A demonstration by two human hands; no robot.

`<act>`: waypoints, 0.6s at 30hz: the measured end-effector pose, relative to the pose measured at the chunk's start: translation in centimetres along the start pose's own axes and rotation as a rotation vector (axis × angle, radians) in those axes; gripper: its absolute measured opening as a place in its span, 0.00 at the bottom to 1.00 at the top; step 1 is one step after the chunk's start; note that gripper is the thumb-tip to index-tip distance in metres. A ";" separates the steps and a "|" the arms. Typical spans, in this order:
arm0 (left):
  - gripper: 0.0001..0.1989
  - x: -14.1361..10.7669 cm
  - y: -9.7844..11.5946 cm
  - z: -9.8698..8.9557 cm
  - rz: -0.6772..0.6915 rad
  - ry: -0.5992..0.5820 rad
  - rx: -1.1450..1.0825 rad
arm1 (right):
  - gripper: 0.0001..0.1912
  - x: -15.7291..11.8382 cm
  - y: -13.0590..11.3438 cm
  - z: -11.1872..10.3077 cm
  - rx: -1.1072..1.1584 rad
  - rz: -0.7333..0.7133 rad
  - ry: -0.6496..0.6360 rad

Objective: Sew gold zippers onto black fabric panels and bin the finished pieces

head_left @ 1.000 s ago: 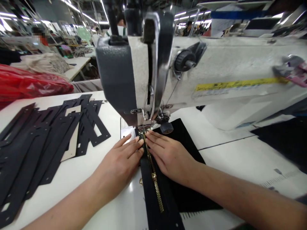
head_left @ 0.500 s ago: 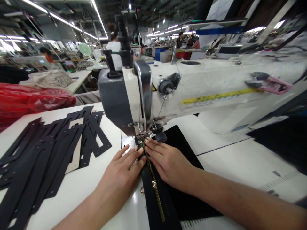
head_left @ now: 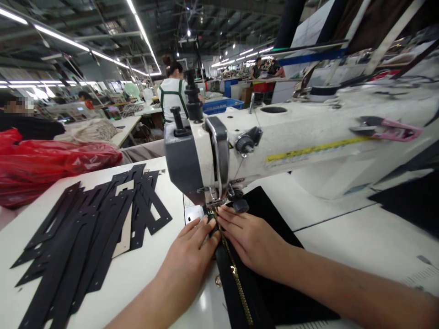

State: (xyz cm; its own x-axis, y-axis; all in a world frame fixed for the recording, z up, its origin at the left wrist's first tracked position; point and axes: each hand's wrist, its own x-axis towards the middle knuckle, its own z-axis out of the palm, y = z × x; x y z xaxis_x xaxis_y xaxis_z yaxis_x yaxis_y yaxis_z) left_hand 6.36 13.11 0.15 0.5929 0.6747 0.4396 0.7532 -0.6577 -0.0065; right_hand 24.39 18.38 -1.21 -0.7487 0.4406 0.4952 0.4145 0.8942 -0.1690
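Note:
My left hand lies on the left edge of a black zipper strip, its fingers stretched toward the presser foot. On the other side of the brass zipper teeth, my right hand rests flat with its fingers extended, close to the needle area. Beneath that hand spreads a black fabric panel. The far end of the strip runs under the head of a white and grey sewing machine; the needle point cannot be made out. A gold-coloured ring shows at the strip's left edge.
Black slotted pieces lie in an overlapping pile at the left, near a red plastic bag. Pink-handled snippers rest on the machine arm. More black fabric is at the right. A co-worker is beyond the machine.
The view has shifted, so everything appears further right and slightly lower. Both hands stay in about the same place on the zipper strip beside the machine's foot.

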 end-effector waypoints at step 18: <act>0.15 -0.2 0.6 -0.5 -0.132 0.051 -0.110 | 0.21 -2.0 -4.4 -4.2 0.194 0.195 -0.137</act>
State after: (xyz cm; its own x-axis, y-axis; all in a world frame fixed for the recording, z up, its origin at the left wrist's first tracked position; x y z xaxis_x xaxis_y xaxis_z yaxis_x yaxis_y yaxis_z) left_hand 6.57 12.45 0.50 0.4737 0.7415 0.4752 0.7860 -0.5994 0.1518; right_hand 26.22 13.23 2.09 -0.7329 0.6005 0.3198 0.4608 0.7839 -0.4161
